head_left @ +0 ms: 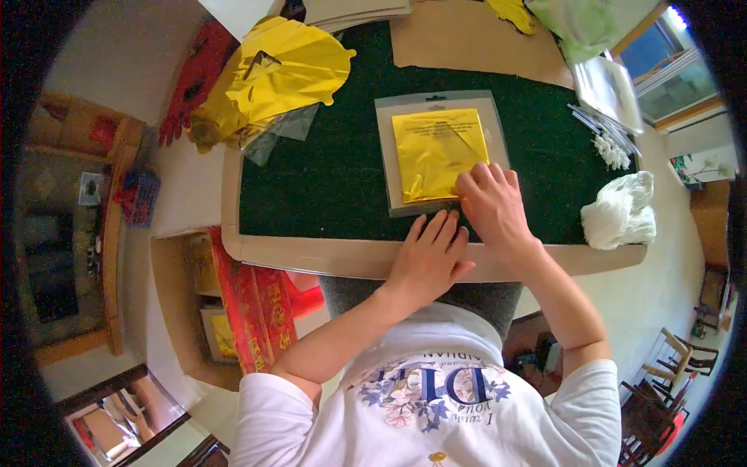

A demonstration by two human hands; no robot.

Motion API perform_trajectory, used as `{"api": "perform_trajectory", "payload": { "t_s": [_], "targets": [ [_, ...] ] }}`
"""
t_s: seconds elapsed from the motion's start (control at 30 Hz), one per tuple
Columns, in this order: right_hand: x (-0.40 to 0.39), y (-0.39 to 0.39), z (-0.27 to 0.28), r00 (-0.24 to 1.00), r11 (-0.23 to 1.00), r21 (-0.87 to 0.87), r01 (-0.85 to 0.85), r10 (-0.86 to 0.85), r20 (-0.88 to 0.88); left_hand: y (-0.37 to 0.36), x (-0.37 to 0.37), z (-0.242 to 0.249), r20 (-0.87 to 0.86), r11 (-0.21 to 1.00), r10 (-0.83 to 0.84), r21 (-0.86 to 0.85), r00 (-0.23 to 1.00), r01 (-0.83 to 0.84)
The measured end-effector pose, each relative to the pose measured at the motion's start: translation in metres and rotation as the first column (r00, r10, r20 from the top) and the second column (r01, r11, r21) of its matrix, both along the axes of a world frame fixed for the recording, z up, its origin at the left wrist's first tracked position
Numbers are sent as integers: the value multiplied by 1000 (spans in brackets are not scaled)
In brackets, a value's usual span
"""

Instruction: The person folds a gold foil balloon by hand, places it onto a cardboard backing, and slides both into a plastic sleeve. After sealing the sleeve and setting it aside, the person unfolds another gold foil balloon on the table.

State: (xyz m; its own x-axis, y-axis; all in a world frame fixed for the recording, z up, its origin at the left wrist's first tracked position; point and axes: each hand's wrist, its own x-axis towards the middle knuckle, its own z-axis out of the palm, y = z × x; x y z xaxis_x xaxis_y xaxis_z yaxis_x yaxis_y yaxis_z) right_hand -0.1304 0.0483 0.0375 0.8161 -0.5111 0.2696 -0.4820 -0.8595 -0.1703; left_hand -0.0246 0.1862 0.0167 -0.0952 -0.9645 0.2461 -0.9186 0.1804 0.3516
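A folded yellow foil sheet [440, 156] with small print lies in a clear plastic sleeve [387, 140] with a pale backing, on the dark green table mat [327, 187]. My right hand [494, 204] rests on the lower right corner of the packet, its fingers bent and close together; what they hold, if anything, is hidden. Just below the packet's bottom edge is my left hand [432, 253], palm down, fingers spread and fingertips near the sleeve's lower edge.
Yellow foil pieces [292, 66] and clear bags [284, 134] lie at the back left. Brown cardboard [475, 39] is at the back. On the right are white sticks [599, 124], small white pieces [612, 152] and a white string bundle [620, 212]. An open carton [173, 296] stands lower left.
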Motion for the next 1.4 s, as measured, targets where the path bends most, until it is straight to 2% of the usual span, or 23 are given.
{"api": "perform_trajectory", "payload": {
  "t_s": [0.13,0.23,0.33,0.43,0.57,0.8,1.0,1.1,1.17,1.2,1.27,1.3,1.33,1.4],
  "targets": [
    [-1,2,2,999,999,8,46,-46,-19,2,0,-1,-16,1000,4,3,1000,-4],
    [-16,8,1,999,996,85,-2,-1,44,2,1,-8,-64,999,31,-25,997,-32],
    [-19,10,6,995,997,69,-17,10,99,-1,-1,-10,-53,996,49,-69,997,-53],
    [-7,2,1,999,999,-1,-36,36,30,-1,-5,-13,-1,996,58,-72,998,-58],
    [14,2,14,986,991,26,-133,135,-95,0,-3,-14,2,999,45,-28,999,-45],
    [33,3,14,990,997,-45,-57,51,-129,0,-2,-14,-45,999,34,13,998,-34],
    [21,2,12,998,999,31,-8,10,-68,1,-1,-11,-19,999,34,-27,999,-35],
    [-7,-6,20,998,995,97,11,-16,53,-1,0,-11,-61,997,27,-68,998,-31],
    [-36,-39,26,985,987,70,147,-152,82,-1,1,-17,-98,997,21,-76,995,-29],
    [-56,-69,24,967,982,61,177,-186,176,-4,-1,-14,-107,995,3,-97,994,-14],
    [-100,-136,10,893,916,-17,400,-386,232,-12,0,-1,-114,991,-24,-134,993,9],
    [-115,-154,17,834,848,14,531,-525,171,-17,0,5,-65,996,-20,-87,998,14],
    [-136,-185,5,811,805,-97,585,-578,96,-18,-2,3,-47,998,-6,-56,999,3],
    [-151,-209,1,854,842,-142,520,-514,79,-22,-6,-5,-9,1000,23,6,1000,-23]
  ]
}}
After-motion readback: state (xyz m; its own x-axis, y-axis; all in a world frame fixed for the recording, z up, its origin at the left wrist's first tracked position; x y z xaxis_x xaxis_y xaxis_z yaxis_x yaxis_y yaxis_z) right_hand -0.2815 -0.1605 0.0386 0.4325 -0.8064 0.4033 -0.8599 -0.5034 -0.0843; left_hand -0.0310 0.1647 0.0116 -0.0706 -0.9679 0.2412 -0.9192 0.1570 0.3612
